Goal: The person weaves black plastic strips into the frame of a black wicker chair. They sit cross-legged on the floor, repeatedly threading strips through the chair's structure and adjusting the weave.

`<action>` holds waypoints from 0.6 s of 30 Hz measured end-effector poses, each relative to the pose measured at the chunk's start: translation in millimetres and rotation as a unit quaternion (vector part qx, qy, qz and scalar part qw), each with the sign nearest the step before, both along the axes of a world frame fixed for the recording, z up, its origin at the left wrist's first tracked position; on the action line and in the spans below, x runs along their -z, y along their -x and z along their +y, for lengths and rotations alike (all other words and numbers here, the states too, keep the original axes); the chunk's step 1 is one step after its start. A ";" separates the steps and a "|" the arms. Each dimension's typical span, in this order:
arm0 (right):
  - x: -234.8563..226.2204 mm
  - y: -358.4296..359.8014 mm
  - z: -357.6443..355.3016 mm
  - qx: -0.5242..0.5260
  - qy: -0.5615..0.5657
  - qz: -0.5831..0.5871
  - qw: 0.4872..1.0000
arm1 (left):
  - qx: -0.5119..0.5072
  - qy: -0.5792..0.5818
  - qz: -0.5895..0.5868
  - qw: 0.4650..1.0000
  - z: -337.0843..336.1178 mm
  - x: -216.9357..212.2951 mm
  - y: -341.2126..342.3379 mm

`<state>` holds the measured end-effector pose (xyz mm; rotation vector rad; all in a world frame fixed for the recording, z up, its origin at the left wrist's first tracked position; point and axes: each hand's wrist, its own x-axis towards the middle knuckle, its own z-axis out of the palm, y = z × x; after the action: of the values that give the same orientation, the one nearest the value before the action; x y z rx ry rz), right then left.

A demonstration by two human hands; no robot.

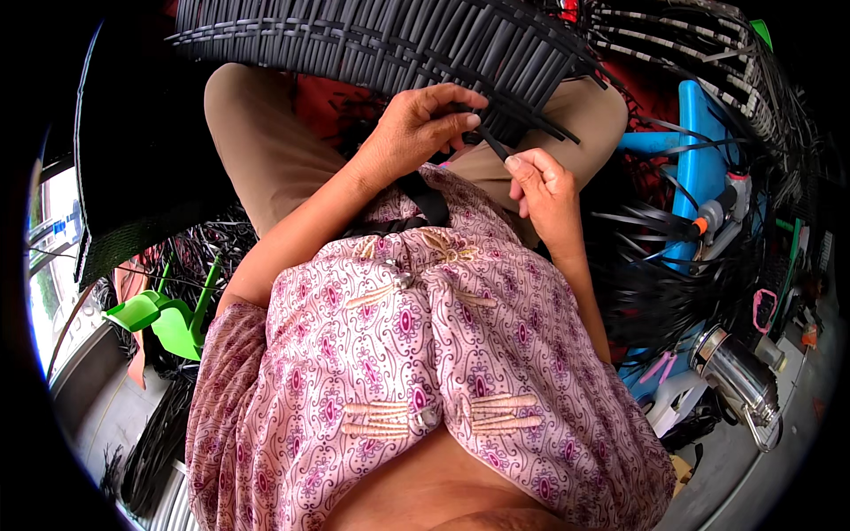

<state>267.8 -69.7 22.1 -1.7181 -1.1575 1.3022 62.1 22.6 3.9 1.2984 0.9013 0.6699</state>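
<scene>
While pinched between left fingers (460, 111) and right fingers (522, 168), black strip (491, 142) runs from basket (398, 40) edge just above. Both hands closed on it. Likely light, springy, smooth; best gripped close to the weave.

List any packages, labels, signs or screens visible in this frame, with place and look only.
None can be made out. The left hand and right hand pinch a black strip at the edge of a black woven panel; loose strips, green plastic and a shiny metal tool lie around.
</scene>
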 end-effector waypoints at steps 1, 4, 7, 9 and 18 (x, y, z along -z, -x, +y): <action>4.7 1.9 -2.3 0.003 -0.003 0.014 1.000 | 0.019 0.007 0.006 1.000 -1.9 3.5 0.8; 9.8 7.4 -8.2 0.012 -0.005 0.052 0.999 | 0.067 0.003 0.015 0.998 -9.8 0.4 -6.0; 12.5 13.6 -12.2 0.029 -0.023 0.055 0.998 | 0.095 -0.029 0.044 0.994 -11.1 -4.7 -10.6; 10.3 14.7 -13.6 0.033 -0.019 0.048 0.998 | 0.110 -0.040 0.049 0.992 -10.1 -2.4 -11.2; 14.5 -10.6 -6.9 0.064 -0.093 -0.042 0.993 | 0.064 0.009 0.049 0.997 -6.4 10.0 -16.4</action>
<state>278.4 -76.7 7.5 -1.6931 -1.1573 1.0213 78.5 16.1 -6.1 1.3702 0.8935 0.5014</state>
